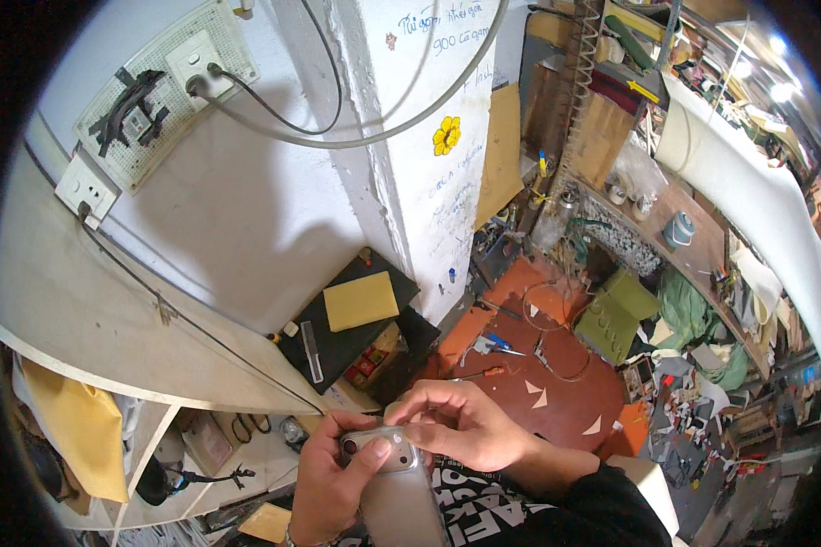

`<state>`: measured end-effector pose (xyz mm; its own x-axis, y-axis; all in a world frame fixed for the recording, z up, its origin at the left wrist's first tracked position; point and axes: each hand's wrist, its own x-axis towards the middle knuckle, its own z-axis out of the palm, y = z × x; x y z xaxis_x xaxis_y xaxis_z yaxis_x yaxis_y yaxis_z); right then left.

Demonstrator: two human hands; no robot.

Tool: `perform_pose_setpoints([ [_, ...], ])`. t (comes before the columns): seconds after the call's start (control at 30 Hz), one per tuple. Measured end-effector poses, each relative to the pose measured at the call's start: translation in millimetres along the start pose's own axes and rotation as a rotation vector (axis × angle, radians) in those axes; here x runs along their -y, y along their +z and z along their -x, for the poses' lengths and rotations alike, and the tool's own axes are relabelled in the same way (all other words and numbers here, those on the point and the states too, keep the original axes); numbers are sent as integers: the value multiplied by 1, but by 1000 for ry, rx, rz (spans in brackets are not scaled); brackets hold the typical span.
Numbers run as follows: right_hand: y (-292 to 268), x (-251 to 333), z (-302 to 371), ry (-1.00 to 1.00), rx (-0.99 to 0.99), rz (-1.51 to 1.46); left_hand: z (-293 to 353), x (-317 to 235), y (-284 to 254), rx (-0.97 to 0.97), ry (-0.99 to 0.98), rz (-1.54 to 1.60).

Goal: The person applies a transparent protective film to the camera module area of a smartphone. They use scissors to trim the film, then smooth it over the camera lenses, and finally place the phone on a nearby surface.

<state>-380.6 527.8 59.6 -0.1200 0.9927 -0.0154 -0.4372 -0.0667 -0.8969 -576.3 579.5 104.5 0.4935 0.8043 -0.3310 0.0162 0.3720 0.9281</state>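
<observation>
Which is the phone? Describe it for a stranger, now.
From the white pillar with the yellow flower, drop past the black tabletop to the bottom edge. There the left hand grips the phone, the right hand at its top end. Its pale back and round camera lenses set it apart from the dark, lettered shirt.

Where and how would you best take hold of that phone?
Probably by the long side edges of the phone, nearer you than the camera lenses, coming from left and right. It is a flat slab, and the lenses sit at its far end, where fingers could cover them. The left hand holds its left side, thumb across the back.
</observation>
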Motion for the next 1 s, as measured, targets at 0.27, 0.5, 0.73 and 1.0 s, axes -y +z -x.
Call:
perform_pose_setpoints([
  [0.27, -4, 19, 0, -35, 34, 141, 14, -26, 7, -11, 107, -314],
  [0.5, -11, 38, -11, -83, 196, 205, 17, -32, 6, 58, 176, -417],
  [0.73, -21, 58, -10, 72, 286, 399, 23, -29, 6, 41, 180, -306],
  [1.0, -13, 47, -7, -98, 248, 392, 28, -32, 1, 78, 146, -292],
])
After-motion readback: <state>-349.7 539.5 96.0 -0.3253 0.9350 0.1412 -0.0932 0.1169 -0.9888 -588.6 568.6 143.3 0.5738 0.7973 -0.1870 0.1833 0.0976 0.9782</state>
